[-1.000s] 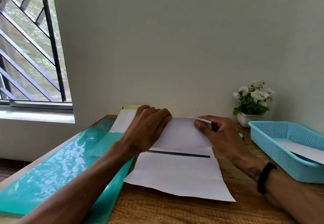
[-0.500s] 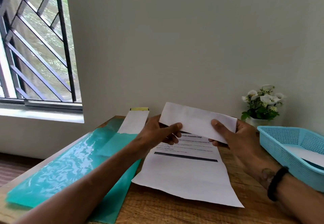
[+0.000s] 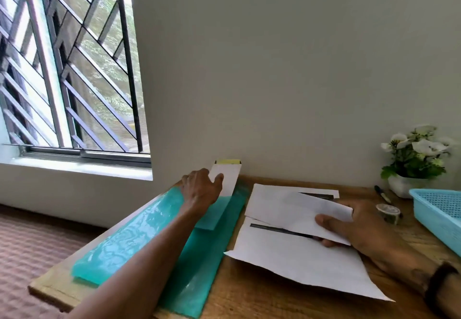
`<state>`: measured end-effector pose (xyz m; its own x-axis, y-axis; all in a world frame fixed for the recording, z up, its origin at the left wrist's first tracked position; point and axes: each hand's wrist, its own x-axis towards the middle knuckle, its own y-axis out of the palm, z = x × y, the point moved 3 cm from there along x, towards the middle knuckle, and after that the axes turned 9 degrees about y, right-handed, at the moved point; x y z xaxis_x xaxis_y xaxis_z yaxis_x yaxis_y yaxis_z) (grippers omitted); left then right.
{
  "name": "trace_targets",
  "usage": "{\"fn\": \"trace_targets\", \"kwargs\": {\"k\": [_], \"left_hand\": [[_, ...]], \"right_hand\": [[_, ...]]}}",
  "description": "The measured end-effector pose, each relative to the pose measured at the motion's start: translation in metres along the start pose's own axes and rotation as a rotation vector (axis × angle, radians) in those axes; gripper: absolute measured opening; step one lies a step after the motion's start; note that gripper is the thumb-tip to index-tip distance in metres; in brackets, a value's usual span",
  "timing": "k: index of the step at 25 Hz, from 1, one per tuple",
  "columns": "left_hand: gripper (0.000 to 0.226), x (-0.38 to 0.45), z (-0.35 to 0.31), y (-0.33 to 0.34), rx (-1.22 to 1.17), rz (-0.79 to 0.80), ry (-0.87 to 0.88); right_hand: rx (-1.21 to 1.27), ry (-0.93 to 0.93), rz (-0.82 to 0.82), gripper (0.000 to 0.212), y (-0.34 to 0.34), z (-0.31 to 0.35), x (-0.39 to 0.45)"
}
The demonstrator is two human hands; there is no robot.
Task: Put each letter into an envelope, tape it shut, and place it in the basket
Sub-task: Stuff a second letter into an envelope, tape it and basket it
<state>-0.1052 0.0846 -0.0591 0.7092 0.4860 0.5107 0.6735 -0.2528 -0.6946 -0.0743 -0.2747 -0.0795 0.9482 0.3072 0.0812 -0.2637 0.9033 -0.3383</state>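
Low and right of centre in the frame, an unfolded printed sheet lies flat on the wooden table, another sheet tucked behind it: letters waiting their turn, it seems. Just above them the right hand pinches a folded letter by its right end, thumb on top and fingers under, keeping it off the table and probably ready to slide into a sleeve.

Left of centre, a green plastic folder runs along the table's edge. The left arm crosses over it, and the left hand lands on a white envelope sticking out of the folder's far end, thumb pressed on the paper; whether the fingers are curled under it cannot be told. A fair guess is that it is fetching the sleeve for the letter.

At the right edge sits the blue basket, its contents out of view. Just left of it stands a tape roll, a black pen behind that, and farthest back a pot of white flowers against the wall.
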Motion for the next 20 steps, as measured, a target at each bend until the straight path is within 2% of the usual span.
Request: {"fn": "trace_targets", "kwargs": {"k": [3,7,9,12,16,20], "left_hand": [[0.069,0.009,0.014,0.016,0.112,0.115,-0.063],[0.072,0.015,0.026,0.028,0.121,0.109,-0.093],[0.057,0.015,0.028,0.028,0.067,0.080,-0.083],[0.022,0.013,0.029,0.020,-0.131,-0.039,-0.065],[0.024,0.012,0.026,0.018,-0.171,-0.065,-0.059],[0.013,0.015,0.024,0.013,-0.267,-0.145,-0.062]], "right_hand": [[-0.041,-0.005,-0.009,0.024,0.002,0.003,-0.001],[-0.077,0.014,0.006,0.029,0.003,0.001,0.002],[-0.074,0.008,0.005,0.026,0.002,0.001,0.003],[-0.098,0.025,-0.010,0.024,0.001,0.001,0.002],[-0.096,0.022,-0.022,0.023,0.002,0.000,0.003],[-0.111,0.036,-0.009,0.024,0.002,0.000,0.004]]}}
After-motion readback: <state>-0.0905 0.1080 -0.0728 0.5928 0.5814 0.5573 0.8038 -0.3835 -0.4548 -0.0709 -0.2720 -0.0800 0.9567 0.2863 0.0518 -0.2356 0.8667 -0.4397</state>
